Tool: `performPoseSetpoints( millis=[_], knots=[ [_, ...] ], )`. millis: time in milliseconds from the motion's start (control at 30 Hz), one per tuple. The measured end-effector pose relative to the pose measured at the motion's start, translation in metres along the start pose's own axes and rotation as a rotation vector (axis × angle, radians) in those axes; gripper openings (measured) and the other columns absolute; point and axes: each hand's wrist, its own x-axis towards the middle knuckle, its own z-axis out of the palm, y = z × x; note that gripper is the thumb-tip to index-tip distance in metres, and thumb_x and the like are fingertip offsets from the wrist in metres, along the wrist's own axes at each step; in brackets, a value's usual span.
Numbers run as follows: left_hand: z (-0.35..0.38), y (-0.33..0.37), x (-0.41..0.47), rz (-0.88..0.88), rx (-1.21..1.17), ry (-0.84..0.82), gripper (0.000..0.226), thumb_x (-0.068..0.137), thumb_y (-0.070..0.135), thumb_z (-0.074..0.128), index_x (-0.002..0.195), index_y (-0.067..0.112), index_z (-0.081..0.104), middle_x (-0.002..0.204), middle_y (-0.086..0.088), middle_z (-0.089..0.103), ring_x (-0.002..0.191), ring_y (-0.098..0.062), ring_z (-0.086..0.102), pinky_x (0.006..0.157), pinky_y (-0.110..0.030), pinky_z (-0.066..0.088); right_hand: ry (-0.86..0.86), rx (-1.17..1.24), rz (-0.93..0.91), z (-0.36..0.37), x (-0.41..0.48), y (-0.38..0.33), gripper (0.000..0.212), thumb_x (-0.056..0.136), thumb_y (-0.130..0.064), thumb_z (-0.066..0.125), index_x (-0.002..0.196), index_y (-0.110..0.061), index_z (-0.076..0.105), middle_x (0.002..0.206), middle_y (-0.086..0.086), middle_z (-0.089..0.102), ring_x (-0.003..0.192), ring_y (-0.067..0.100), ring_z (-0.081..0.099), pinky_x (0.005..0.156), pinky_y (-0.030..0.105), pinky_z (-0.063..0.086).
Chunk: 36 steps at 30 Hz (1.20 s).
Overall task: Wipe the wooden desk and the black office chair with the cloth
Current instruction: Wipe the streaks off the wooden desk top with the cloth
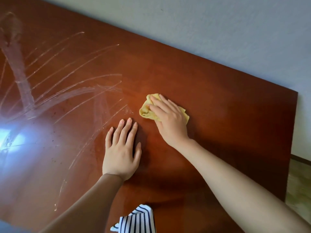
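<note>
I see R hand [170,121] laid on the yellow cloth [146,110], fingers [161,102] nearly straight, pressing it onto the desk [227,115] — not curled round it. Cloth sits bunched approx mid-desk, nearer the far edge by the wall [218,22]. L hand [122,152] just beside it, palm down on bare wood, fingers spread flat, holding nothing. Wet streaks [67,91] cover the desk's left part — glare at left edge. Striped fabric [139,219] at bottom of view.

cloth [146,112] half under right hand [168,118] | desk [218,115] cut off left, bottom
</note>
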Motion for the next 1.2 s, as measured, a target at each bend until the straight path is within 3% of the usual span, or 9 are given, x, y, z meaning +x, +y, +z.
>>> performPoseSetpoints(
  millis=[267, 600, 700, 867, 1067, 1200],
  knots=[
    [0.0, 0.001, -0.002, 0.017, -0.018, 0.015, 0.058, 0.096, 0.042, 0.024, 0.146, 0.015, 0.036, 0.154, -0.005, 0.031, 0.145, -0.023, 0.018, 0.118, -0.043, 0.008, -0.041, 0.028, 0.037, -0.002, -0.063, -0.03, 0.038, 0.084, 0.0, 0.064, 0.121, -0.013, 0.065, 0.136, 0.001, 0.054, 0.132, 0.025, 0.044, 0.109, 0.04, 0.035],
    [-0.014, -0.015, -0.003, 0.138, -0.16, -0.073, 0.058, 0.101, 0.034, 0.037, 0.153, 0.021, 0.013, 0.161, 0.001, 0.004, 0.147, -0.017, -0.007, 0.116, -0.03, -0.012, -0.017, 0.008, 0.034, 0.006, -0.134, -0.066, 0.041, 0.077, -0.001, 0.074, 0.116, -0.014, 0.068, 0.133, 0.0, 0.057, 0.13, 0.02, 0.044, 0.108, 0.04, 0.031],
    [-0.027, -0.032, -0.014, 0.189, -0.203, -0.069, 0.053, 0.102, 0.027, 0.039, 0.151, 0.019, 0.021, 0.16, -0.001, 0.012, 0.148, -0.018, 0.0, 0.116, -0.028, -0.009, -0.072, 0.019, -0.062, 0.006, -0.144, -0.07, 0.043, 0.079, 0.001, 0.069, 0.119, -0.016, 0.066, 0.135, -0.002, 0.055, 0.133, 0.018, 0.04, 0.11, 0.038, 0.031],
    [-0.035, -0.071, -0.055, 0.032, -0.112, 0.094, 0.048, 0.096, 0.027, 0.044, 0.139, 0.005, 0.046, 0.148, -0.015, 0.039, 0.142, -0.034, 0.026, 0.116, -0.05, 0.013, -0.184, -0.013, -0.365, 0.009, -0.139, -0.073, 0.04, 0.087, -0.004, 0.049, 0.121, -0.02, 0.065, 0.136, -0.004, 0.053, 0.133, 0.018, 0.042, 0.109, 0.035, 0.035],
    [-0.028, -0.092, -0.075, -0.225, -0.058, 0.153, 0.057, 0.095, 0.036, 0.032, 0.138, 0.002, 0.043, 0.148, -0.021, 0.037, 0.141, -0.036, 0.021, 0.115, -0.051, 0.004, -0.305, -0.041, -0.71, 0.005, -0.062, -0.06, 0.043, 0.087, -0.001, 0.042, 0.119, -0.018, 0.067, 0.13, 0.004, 0.059, 0.125, 0.022, 0.052, 0.102, 0.037, 0.045],
    [-0.023, -0.072, -0.069, -0.28, -0.112, 0.206, 0.054, 0.094, 0.034, 0.034, 0.138, 0.003, 0.045, 0.148, -0.017, 0.038, 0.142, -0.033, 0.022, 0.116, -0.049, -0.002, -0.31, -0.067, -0.68, 0.004, -0.001, -0.055, 0.044, 0.084, 0.003, 0.043, 0.117, -0.013, 0.067, 0.128, 0.01, 0.06, 0.121, 0.03, 0.055, 0.096, 0.045, 0.049]
  ],
)
